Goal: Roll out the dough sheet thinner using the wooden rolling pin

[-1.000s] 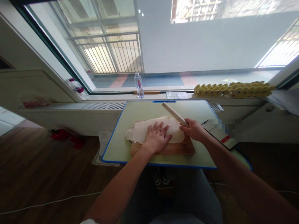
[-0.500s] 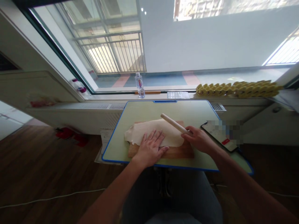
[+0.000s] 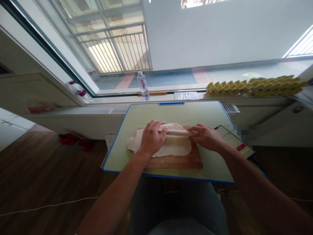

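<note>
A white rolling pin [image 3: 178, 133] lies across the far part of a flat sheet of dough [image 3: 174, 148]. My left hand [image 3: 153, 136] is closed around the pin's left end, which it mostly hides. At the other end, my right hand [image 3: 204, 136] grips the pin with its fingers wrapped over it. Beneath the dough is a wooden board [image 3: 176, 162], its near and right parts showing. The dough's left edge hangs past the board onto the tabletop.
The pale table [image 3: 146, 113] has a blue rim. A phone [image 3: 232, 140] lies at its right side, near my right forearm. On the windowsill stand a clear bottle [image 3: 143, 85], a white gridded sheet [image 3: 186, 95] and a yellow scalloped object [image 3: 254, 88].
My left hand has gone from lying flat on the dough to gripping the pin. The pin has come down from a raised slant and now lies level across the dough.
</note>
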Available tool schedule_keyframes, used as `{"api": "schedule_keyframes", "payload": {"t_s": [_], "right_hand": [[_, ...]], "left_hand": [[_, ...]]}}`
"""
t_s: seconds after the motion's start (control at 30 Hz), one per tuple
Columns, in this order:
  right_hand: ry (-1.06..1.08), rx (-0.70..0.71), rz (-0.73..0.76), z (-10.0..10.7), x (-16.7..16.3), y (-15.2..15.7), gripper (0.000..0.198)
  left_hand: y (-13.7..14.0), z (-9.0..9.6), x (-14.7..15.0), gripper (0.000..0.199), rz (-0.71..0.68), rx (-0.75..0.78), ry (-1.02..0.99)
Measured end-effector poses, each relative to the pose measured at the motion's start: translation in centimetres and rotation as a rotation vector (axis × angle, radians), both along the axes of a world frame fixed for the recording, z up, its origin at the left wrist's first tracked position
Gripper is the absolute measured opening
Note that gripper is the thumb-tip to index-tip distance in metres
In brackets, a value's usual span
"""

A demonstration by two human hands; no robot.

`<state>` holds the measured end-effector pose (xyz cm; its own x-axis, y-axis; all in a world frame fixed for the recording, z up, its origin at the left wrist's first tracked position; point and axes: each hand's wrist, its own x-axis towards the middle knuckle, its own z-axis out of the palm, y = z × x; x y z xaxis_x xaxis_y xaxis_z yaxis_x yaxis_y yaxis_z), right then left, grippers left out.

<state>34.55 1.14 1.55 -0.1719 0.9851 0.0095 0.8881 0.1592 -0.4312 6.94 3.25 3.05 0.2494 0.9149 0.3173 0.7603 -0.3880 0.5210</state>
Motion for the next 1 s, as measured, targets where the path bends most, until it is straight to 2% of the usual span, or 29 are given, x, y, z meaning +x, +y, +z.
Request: {"api": "schedule_keyframes", "payload": {"t_s": [0.17,0.27,0.4,0.57,0.77,1.0], "right_hand": [[0.072,-0.032,0.072,0.2,0.1,1.4,0.032],[0.088,-0.038,-0.045,0.2,-0.6,2.3,0.032],[-0.094,0.004,-0.191,-0.5,-1.6,4.0,0.039],[-0.266,0.137,-0.119,-1.6,-1.8,4.8,0.054],[-0.265,0.195,-0.164,-2.0,-2.2,2.9,0.057],[-0.266,0.23,-0.165,-2.4,-2.5,1.0,0.057]], "left_hand": [[4.8,-1.3,3.9,0.037,0.078,-0.117,0.146],[6.2,-1.9,5.2,0.037,0.099,-0.16,0.241],[7.1,-2.2,5.5,0.036,0.084,-0.136,0.286],[7.5,-2.2,5.6,0.037,0.024,-0.183,0.353],[6.4,-2.6,5.3,0.042,-0.033,-0.165,0.353],[4.4,-2.7,5.2,0.05,-0.017,-0.164,0.351]]}}
